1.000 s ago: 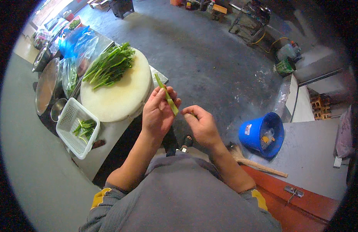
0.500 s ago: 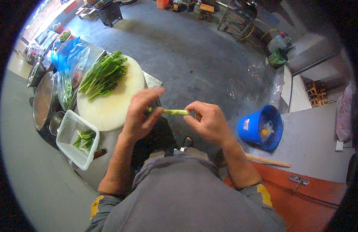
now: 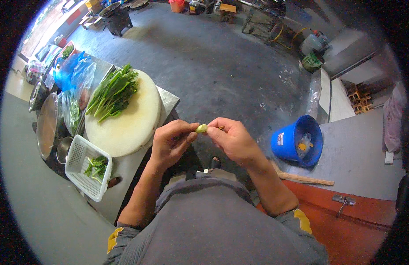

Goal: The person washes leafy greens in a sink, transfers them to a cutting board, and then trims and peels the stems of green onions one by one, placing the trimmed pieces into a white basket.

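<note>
Between my hands is a short pale green vegetable stem [image 3: 201, 128], its thick end showing. My left hand [image 3: 172, 140] is closed on it, thumb and fingers pinching from the left. From the other side my right hand [image 3: 230, 138] pinches at its right end, fingertips close to the left ones. To the left, a bunch of leafy green vegetables [image 3: 114, 93] lies on a thick round white chopping board [image 3: 125, 137]. Nearer to me, a white plastic basket [image 3: 76, 165] contains several cut green pieces [image 3: 97, 167].
On the right stands a blue bucket [image 3: 285, 143] with a plastic bag inside, beside a wooden stick [image 3: 306, 179]. Plastic bags [image 3: 74, 73], a metal bowl [image 3: 63, 149] and a large round pan [image 3: 46, 126] crowd the left counter. An orange-red surface [image 3: 345, 229] lies at lower right.
My left hand has moved toward the right hand and closed on the stem, so less of it shows between them. The view has shifted slightly.
</note>
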`<control>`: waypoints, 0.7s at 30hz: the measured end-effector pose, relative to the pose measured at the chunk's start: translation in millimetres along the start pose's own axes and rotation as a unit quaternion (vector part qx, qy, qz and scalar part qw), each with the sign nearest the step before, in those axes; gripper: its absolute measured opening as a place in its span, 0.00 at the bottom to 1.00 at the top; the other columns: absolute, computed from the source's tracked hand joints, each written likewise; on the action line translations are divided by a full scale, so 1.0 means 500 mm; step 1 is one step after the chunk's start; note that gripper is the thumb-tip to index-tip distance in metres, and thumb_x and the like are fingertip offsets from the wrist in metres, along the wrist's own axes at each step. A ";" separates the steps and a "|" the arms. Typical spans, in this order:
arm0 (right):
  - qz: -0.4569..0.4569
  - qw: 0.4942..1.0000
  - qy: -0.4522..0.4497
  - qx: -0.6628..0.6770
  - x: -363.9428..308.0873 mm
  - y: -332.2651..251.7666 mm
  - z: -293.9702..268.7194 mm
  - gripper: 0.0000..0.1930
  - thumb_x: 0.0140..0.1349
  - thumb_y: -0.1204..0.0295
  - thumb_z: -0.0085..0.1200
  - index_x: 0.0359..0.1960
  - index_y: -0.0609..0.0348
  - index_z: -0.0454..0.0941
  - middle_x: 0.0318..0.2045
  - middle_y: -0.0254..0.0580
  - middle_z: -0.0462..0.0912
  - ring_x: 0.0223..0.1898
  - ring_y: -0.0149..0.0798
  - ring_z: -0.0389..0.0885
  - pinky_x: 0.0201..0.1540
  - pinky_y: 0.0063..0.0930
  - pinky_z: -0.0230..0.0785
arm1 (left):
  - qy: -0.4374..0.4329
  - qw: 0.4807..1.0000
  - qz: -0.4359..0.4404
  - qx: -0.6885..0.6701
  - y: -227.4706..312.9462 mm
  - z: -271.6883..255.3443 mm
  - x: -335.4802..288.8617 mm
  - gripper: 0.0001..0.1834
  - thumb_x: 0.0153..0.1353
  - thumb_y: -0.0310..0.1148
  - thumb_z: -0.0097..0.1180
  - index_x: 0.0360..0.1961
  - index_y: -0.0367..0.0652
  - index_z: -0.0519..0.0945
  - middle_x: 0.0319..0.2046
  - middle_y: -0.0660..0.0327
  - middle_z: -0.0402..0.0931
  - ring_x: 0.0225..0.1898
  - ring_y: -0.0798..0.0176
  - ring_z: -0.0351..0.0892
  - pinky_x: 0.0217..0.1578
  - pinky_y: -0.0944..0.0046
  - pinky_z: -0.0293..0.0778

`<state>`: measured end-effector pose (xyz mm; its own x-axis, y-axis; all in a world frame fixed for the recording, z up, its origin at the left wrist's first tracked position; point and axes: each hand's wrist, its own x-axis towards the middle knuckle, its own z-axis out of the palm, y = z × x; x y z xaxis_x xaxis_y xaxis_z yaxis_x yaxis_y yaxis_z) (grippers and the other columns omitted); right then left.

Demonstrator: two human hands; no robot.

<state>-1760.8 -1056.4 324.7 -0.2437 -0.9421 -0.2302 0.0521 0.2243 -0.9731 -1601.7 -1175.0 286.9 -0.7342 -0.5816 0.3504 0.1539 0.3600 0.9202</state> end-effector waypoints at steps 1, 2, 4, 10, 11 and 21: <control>0.002 1.000 0.005 -0.012 0.000 0.002 -0.002 0.11 0.65 0.66 0.50 0.33 0.62 0.76 0.23 0.25 0.73 0.27 0.21 0.67 0.28 0.21 0.61 | -0.003 0.999 0.019 0.025 -0.001 0.001 0.002 0.09 0.56 0.22 0.61 0.39 0.35 0.82 0.30 0.57 0.80 0.31 0.63 0.79 0.34 0.68 0.73; 0.001 1.000 0.006 -0.022 -0.001 0.003 -0.005 0.11 0.65 0.66 0.50 0.33 0.62 0.76 0.22 0.25 0.73 0.26 0.21 0.67 0.27 0.21 0.61 | -0.008 0.999 0.019 0.030 -0.001 0.001 0.003 0.09 0.55 0.22 0.61 0.39 0.36 0.82 0.29 0.57 0.80 0.31 0.63 0.79 0.33 0.68 0.73; 0.004 1.000 0.003 -0.026 -0.001 0.007 -0.010 0.10 0.64 0.67 0.50 0.33 0.62 0.76 0.21 0.25 0.73 0.25 0.21 0.67 0.26 0.21 0.60 | -0.016 0.999 0.018 0.039 -0.001 0.003 0.005 0.09 0.54 0.21 0.61 0.38 0.36 0.82 0.28 0.56 0.79 0.30 0.62 0.79 0.33 0.67 0.73; 0.029 0.994 0.010 0.107 0.007 0.015 -0.008 0.06 0.63 0.71 0.49 0.32 0.59 0.75 0.18 0.24 0.69 0.17 0.18 0.62 0.16 0.15 0.52 | -0.019 1.000 -0.023 0.007 0.000 0.020 -0.003 0.08 0.57 0.23 0.59 0.40 0.35 0.81 0.32 0.58 0.80 0.33 0.66 0.79 0.36 0.68 0.72; 0.040 0.989 0.015 0.141 0.008 0.017 -0.004 0.05 0.63 0.71 0.49 0.32 0.58 0.75 0.18 0.24 0.69 0.17 0.18 0.62 0.15 0.14 0.52 | -0.007 0.998 -0.053 -0.037 -0.002 0.026 -0.005 0.08 0.58 0.23 0.59 0.40 0.34 0.81 0.33 0.59 0.80 0.34 0.67 0.78 0.37 0.68 0.72; -0.014 0.948 0.126 0.293 0.034 0.064 0.061 0.06 0.63 0.70 0.50 0.31 0.58 0.75 0.20 0.24 0.69 0.19 0.18 0.64 0.19 0.14 0.56 | 0.120 0.846 -0.229 -0.466 -0.033 0.087 -0.008 0.10 0.64 0.30 0.54 0.43 0.37 0.75 0.35 0.61 0.78 0.35 0.69 0.77 0.37 0.69 0.73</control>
<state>-1733.5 -1072.8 289.2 -0.4723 -0.8398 -0.2676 0.5532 -0.0461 -0.8318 -1630.1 -1146.7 262.8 -0.7200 -0.6757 -0.1579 0.4264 -0.6104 0.6675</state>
